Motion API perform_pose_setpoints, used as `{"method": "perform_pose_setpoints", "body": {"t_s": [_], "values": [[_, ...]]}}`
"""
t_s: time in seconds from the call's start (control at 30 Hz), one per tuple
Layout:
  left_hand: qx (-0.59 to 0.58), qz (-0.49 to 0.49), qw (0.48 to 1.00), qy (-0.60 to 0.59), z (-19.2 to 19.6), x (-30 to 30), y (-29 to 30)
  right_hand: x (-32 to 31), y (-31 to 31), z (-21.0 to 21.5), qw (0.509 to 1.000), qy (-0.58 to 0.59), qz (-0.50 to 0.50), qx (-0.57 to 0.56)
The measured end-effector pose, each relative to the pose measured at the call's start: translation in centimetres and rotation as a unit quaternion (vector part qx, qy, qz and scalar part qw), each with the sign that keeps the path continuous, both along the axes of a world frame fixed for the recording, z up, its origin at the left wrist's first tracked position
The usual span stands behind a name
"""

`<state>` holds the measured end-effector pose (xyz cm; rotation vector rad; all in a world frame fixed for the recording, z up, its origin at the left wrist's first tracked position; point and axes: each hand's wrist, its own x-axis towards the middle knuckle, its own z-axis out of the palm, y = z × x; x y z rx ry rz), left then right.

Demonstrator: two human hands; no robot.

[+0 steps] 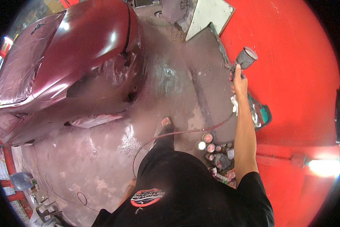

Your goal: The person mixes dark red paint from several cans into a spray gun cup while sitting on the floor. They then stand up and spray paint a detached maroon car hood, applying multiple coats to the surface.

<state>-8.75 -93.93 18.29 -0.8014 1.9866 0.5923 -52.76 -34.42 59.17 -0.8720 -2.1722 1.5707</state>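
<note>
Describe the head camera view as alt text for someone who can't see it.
A person's right hand holds a spray gun near a red wall. A maroon car stands at the left, a reddish hose curves over one leg, and several cans cluster on the floor.

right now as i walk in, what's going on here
The person's right grip holds a spray gun out at the right, against the view of a red wall and away from the dark red car on the left. A hose curves across to the left grip, which is mostly hidden, so its hold is unclear. Small cans stand on the floor.
</note>
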Motion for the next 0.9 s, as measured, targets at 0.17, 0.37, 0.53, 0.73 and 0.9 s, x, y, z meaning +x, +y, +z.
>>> {"method": "perform_pose_setpoints", "body": {"t_s": [0.17,0.37,0.53,0.73,0.9], "values": [[0.009,0.007,1.000,-0.014,-0.4,-9.0,3.3,-8.3,0.3,0.9,0.999,0.007,0.035,-0.028],[0.029,0.007,0.999,-0.013,-0.4,-21.0,6.8,-18.8,1.6,1.1,0.999,-0.043,0.015,0.030],[0.032,0.034,0.999,0.004,-2.9,-31.1,10.3,-26.5,5.0,1.2,1.000,-0.012,0.017,0.015],[-0.007,0.073,0.997,-0.015,-3.4,-40.5,15.5,-37.5,6.0,1.7,0.994,0.096,0.050,-0.009],[0.006,0.127,0.992,-0.020,7.6,-51.5,25.0,-48.9,7.3,2.5,0.983,0.120,0.136,0.004]]}}
